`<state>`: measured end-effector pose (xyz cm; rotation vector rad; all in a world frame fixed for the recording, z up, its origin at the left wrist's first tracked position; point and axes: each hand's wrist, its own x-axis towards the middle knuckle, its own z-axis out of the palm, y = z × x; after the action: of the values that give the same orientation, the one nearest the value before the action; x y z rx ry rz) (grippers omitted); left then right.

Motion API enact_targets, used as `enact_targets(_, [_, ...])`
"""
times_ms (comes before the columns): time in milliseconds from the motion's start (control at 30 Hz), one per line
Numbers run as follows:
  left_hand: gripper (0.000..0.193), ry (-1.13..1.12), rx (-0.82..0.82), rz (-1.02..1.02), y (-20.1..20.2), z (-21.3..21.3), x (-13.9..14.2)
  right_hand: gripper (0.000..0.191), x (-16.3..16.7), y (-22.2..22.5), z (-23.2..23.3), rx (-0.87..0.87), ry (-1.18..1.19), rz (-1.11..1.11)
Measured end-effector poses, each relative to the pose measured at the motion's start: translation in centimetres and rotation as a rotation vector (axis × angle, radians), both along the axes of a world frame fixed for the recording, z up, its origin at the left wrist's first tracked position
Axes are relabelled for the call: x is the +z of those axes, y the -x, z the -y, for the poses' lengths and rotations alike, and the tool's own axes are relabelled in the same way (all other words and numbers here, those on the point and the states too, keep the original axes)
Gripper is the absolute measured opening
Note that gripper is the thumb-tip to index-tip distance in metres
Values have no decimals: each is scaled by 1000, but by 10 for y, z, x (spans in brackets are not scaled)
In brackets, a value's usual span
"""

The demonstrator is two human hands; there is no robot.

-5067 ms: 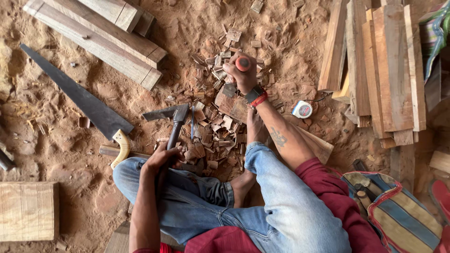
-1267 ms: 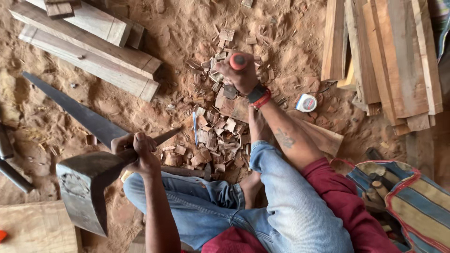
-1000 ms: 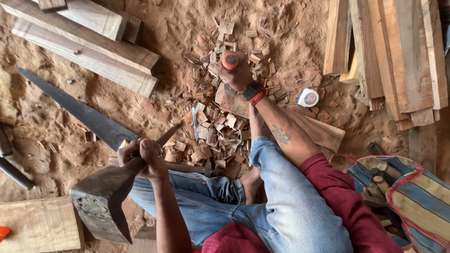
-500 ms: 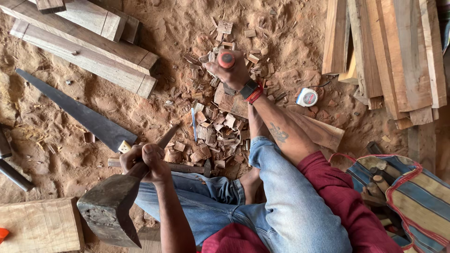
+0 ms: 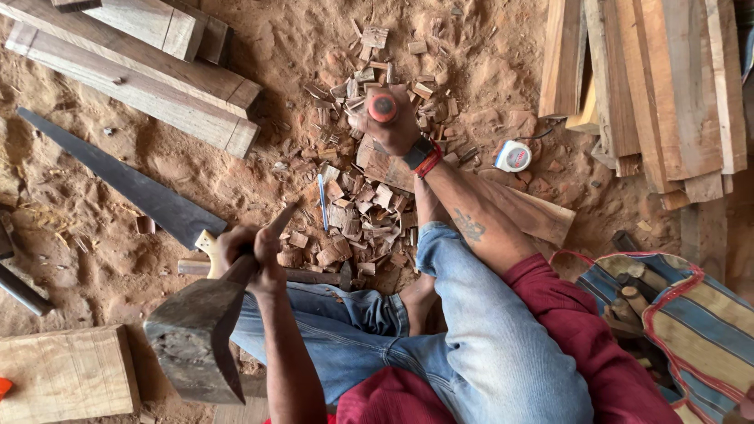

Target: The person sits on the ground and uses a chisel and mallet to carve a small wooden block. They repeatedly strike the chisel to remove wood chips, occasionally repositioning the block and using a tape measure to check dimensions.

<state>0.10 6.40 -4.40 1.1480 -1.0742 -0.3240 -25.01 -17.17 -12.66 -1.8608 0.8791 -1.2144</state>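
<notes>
My left hand [image 5: 250, 255] grips the wooden handle of a heavy hatchet-like tool [image 5: 195, 339]. Its dark metal head is raised close to the camera, above my left knee. My right hand [image 5: 397, 129] is wrapped around an upright chisel with a red-capped handle [image 5: 382, 107]. The chisel stands on a slanted piece of wood [image 5: 525, 212] that runs under my right forearm. A heap of wood chips [image 5: 353, 224] lies between my hands. I sit on the sandy ground in blue jeans, and a bare foot [image 5: 416, 298] shows between my legs.
A handsaw [image 5: 126, 182] lies at the left, beside long planks [image 5: 141, 74] at top left. More planks [image 5: 652, 86] are stacked at the right, with a tape measure [image 5: 513, 155] near them. A wood block [image 5: 63, 377] is at bottom left, a striped bag [image 5: 675, 314] at bottom right.
My left hand picked the heavy tool up off the ground and raised it toward the camera; in the last second its head drifted slightly right. My right hand stayed on the red-capped chisel.
</notes>
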Motion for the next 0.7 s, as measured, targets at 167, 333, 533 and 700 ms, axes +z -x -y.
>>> enact_targets(167, [31, -225, -161, 131, -2, -6, 6, 20, 4, 2, -15, 66, -82, 165])
enact_targets(333, [29, -221, -176, 152, 1, -8, 4, 17, 6, -8, -8, -22, -74, 148])
enact_targets(533, [23, -138, -283, -63, 20, 9, 117, 26, 1, -9, -12, 24, -76, 202])
enact_targets(700, [19, 160, -96, 5, 3, 7, 237, 28, 4, 1, -26, 110, -100, 228])
